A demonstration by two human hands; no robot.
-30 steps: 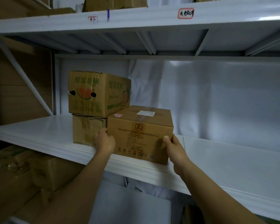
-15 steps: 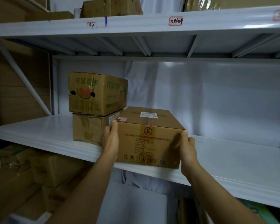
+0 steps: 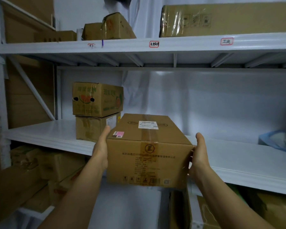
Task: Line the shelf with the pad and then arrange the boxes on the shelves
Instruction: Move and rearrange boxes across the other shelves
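Note:
A brown taped carton (image 3: pixel 149 156) with a white label on top is held between my two hands, its front end out past the edge of the white-lined middle shelf (image 3: pixel 40 133). My left hand (image 3: pixel 101 149) lies flat along its left side with straight fingers. My right hand (image 3: pixel 199 154) presses on the right side, thumb up. Left of the carton, a watermelon-print box (image 3: pixel 96 100) sits stacked on a plain brown box (image 3: pixel 91 129) on the same shelf.
A blue bag (image 3: pixel 277 141) lies at the right end of the middle shelf. The upper shelf (image 3: pixel 155 45) carries a tilted box (image 3: pixel 116 27) and a long wrapped carton (image 3: pixel 229 19). More cartons (image 3: pixel 56 166) fill the space below the shelf.
The carton has come off its place beside the stack and moved towards me and up, held between both hands. My view has tilted up, so the upper shelf shows.

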